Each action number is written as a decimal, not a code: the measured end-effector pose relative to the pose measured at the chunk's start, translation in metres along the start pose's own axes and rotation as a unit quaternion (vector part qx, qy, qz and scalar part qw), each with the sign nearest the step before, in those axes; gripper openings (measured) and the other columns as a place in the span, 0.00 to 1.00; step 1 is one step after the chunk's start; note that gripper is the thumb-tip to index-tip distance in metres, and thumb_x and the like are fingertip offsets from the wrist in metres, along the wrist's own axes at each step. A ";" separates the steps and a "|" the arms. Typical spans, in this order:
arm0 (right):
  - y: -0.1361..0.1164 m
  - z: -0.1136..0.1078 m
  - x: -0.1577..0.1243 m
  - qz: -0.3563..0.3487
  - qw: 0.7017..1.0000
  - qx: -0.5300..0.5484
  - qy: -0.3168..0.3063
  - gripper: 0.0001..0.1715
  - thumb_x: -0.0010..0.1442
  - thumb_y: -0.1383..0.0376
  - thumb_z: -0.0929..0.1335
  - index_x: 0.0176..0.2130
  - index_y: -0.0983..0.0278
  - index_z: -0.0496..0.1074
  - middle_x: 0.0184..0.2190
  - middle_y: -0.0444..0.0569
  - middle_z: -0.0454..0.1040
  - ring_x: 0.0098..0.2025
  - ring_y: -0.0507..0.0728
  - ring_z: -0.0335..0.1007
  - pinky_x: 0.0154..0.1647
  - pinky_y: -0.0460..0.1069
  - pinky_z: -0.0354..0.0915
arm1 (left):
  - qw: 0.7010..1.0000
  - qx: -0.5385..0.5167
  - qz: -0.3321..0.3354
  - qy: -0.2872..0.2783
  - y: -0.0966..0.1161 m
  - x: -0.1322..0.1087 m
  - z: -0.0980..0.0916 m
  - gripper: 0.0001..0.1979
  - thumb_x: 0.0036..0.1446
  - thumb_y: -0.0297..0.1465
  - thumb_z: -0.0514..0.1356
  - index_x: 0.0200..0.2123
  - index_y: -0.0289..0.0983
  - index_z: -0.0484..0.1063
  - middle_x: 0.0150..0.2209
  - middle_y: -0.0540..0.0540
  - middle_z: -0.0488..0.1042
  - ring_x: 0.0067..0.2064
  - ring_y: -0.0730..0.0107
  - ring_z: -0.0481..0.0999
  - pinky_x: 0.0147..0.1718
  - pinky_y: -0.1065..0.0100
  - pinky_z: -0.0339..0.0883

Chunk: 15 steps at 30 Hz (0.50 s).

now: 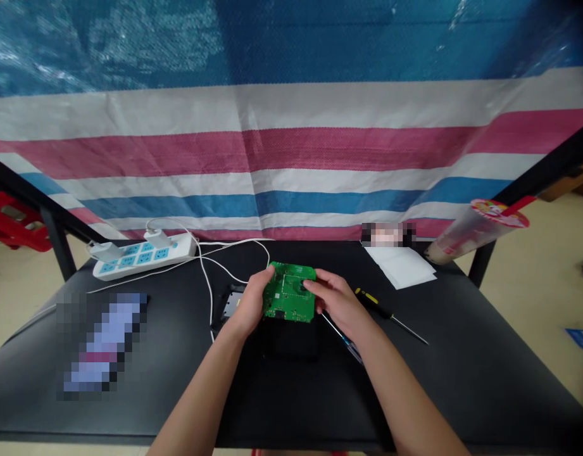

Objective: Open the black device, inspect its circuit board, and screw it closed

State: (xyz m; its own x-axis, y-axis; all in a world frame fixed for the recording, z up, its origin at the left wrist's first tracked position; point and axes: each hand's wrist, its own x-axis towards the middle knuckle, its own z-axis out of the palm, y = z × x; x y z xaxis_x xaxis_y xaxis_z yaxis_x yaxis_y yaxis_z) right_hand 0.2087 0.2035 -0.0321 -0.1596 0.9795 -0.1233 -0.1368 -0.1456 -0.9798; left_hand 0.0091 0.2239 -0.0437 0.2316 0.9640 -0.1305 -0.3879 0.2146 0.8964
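Between my two hands is a green circuit board (291,297), held up over the dark table. My left hand (253,301) grips its left edge, thumb on the face. On the right edge, my right hand (336,297) holds it with fingers behind and a finger or thumb at a small black part on the face. Below the board lies a black casing (291,342), hard to make out against the table. A grey and black piece (231,303) sits partly hidden behind my left hand. A screwdriver with a thin shaft (341,335) lies partly under my right forearm.
A yellow and black screwdriver (390,315) lies to the right. White papers (400,266) and a tilted drink cup (476,231) are at the back right. A power strip (144,256) with white cables stands back left, a blurred-out object (106,342) before it. Striped sheeting (272,152) hangs behind.
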 end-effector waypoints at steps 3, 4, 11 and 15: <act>0.000 -0.004 0.001 -0.016 0.999 0.032 0.011 0.21 0.56 0.50 0.78 0.42 0.62 0.80 0.28 0.42 0.70 0.26 0.48 0.61 0.21 0.45 0.52 | 0.999 -0.035 -0.011 -0.022 -0.001 0.001 0.003 0.28 0.58 0.55 0.67 0.45 0.35 0.83 0.38 0.41 0.84 0.46 0.47 0.83 0.45 0.57 0.74; 0.001 -0.005 0.001 -0.023 0.999 0.040 0.018 0.21 0.56 0.50 0.78 0.42 0.62 0.80 0.28 0.41 0.69 0.25 0.48 0.60 0.21 0.45 0.51 | 0.999 -0.041 -0.010 -0.031 0.000 0.001 0.003 0.29 0.58 0.55 0.66 0.46 0.35 0.82 0.39 0.41 0.84 0.47 0.47 0.83 0.46 0.57 0.74; 0.002 -0.006 0.003 -0.039 0.994 0.082 0.059 0.23 0.52 0.50 0.81 0.38 0.62 0.78 0.26 0.39 0.67 0.23 0.47 0.54 0.20 0.45 0.47 | 0.997 0.033 0.063 -0.025 -0.005 0.004 -0.004 0.27 0.62 0.53 0.65 0.53 0.39 0.79 0.46 0.44 0.83 0.44 0.56 0.82 0.40 0.64 0.73; 0.002 -0.007 0.003 -0.037 0.993 0.094 0.066 0.23 0.51 0.50 0.81 0.39 0.62 0.78 0.27 0.40 0.67 0.24 0.47 0.54 0.20 0.45 0.46 | 0.995 0.064 0.083 -0.002 -0.007 0.004 -0.007 0.26 0.64 0.52 0.64 0.59 0.44 0.75 0.49 0.46 0.82 0.42 0.60 0.82 0.36 0.67 0.71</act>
State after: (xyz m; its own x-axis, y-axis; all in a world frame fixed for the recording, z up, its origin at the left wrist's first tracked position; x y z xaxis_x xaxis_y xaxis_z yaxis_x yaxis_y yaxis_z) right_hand 0.2147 0.2076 -0.0350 -0.0148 0.9964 -0.0838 -0.3260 -0.0840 -0.9416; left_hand 0.0065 0.2272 -0.0536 0.1785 0.9836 0.0249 -0.3051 0.0313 0.9518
